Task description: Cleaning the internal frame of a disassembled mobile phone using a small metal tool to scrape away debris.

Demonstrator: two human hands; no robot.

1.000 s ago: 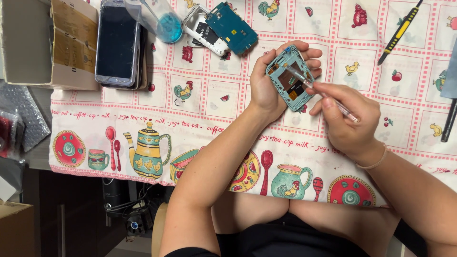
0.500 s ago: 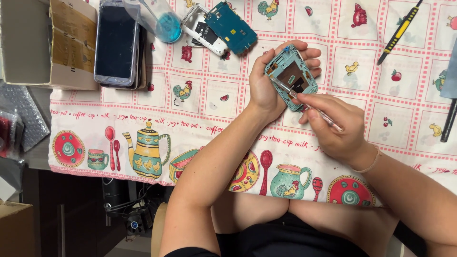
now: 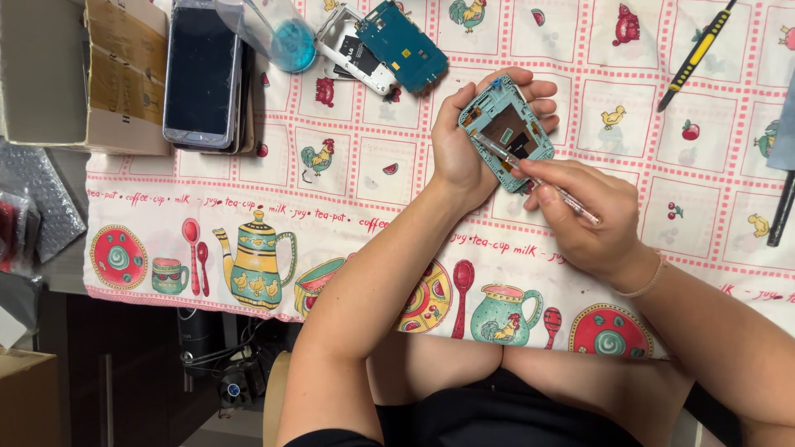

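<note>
My left hand (image 3: 464,145) cradles the opened phone frame (image 3: 508,131), its long axis running away and slightly left; my right hand (image 3: 590,217), just below-right, pinches a slim clear-handled tool (image 3: 538,180), tip touching the frame.

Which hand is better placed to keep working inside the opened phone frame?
The right hand, probably. It grips the thin tool, whose tip already lies across the light blue phone frame. The left hand is cupped around that frame, holding it up off the tablecloth, so it is occupied steadying it.
</note>
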